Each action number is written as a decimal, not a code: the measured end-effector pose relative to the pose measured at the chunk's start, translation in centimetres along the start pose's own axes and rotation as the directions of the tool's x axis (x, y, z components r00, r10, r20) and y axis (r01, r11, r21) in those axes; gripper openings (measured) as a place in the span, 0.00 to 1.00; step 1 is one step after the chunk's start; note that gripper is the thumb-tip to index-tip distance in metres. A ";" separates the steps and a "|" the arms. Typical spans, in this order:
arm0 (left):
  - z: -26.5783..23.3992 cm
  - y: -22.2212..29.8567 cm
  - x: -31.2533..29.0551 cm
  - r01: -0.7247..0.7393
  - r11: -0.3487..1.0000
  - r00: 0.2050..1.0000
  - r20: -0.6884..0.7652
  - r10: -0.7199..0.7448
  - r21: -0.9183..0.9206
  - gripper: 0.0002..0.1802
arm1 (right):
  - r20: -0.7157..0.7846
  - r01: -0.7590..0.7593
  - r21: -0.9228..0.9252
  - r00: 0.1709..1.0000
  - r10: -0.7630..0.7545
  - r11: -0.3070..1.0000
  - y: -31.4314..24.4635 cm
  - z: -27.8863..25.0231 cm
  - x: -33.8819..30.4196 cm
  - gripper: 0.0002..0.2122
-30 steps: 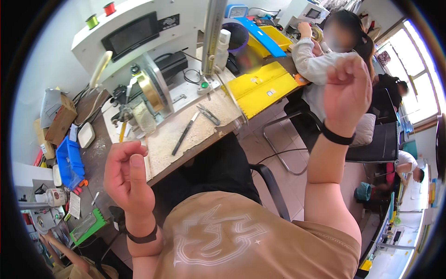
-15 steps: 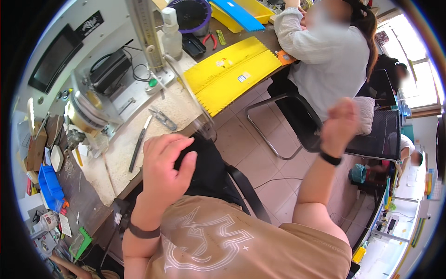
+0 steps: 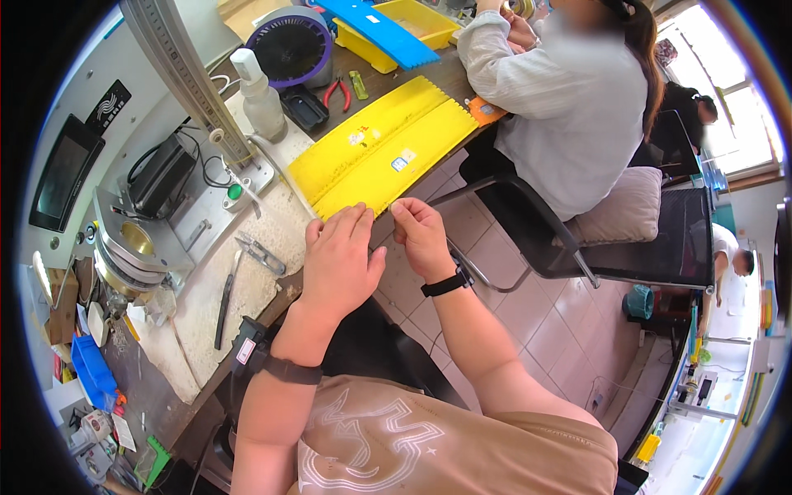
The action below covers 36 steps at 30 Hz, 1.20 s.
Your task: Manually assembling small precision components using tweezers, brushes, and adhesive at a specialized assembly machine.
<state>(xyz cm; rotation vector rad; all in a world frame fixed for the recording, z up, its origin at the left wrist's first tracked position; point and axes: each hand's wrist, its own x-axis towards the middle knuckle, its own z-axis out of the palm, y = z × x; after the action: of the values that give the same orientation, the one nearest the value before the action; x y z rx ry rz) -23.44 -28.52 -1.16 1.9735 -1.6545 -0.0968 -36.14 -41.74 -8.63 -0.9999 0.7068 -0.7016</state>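
Two hands [image 3: 340, 262] [image 3: 424, 241] closer together near one yellow board [image 3: 388, 140], left thumb apart, right fingertips apparently pinched

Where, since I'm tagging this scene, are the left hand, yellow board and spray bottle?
Left hand [image 3: 340, 262]: head view, back of hand.
Yellow board [image 3: 381, 145]: head view, near its middle.
Spray bottle [image 3: 265, 114]: head view, its body.

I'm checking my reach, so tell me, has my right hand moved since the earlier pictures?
Yes. Your right hand has moved left, away from the grey cushion and toward the yellow plastic board.
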 end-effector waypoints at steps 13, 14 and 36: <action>0.1 0.5 1.6 0.075 0.997 0.997 0.008 -0.075 0.023 0.30 | -0.105 0.038 -0.081 0.993 -0.047 0.996 0.3 1.1 0.0 0.08; 0.2 0.6 1.7 0.072 0.997 0.997 0.008 -0.072 0.040 0.30 | -0.130 0.041 -0.132 0.990 -0.058 0.990 0.2 1.2 -0.2 0.07; -6.9 -2.1 -6.2 -0.051 0.939 0.946 -0.318 -0.063 -0.340 0.22 | -0.406 0.136 -0.297 0.878 -0.254 0.945 -0.5 0.0 -7.0 0.08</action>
<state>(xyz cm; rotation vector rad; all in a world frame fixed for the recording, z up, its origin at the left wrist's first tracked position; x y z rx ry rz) -20.33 -20.09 1.93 1.6282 -1.3160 -0.0545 -40.31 -36.38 -6.80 -1.1783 1.1263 -1.0538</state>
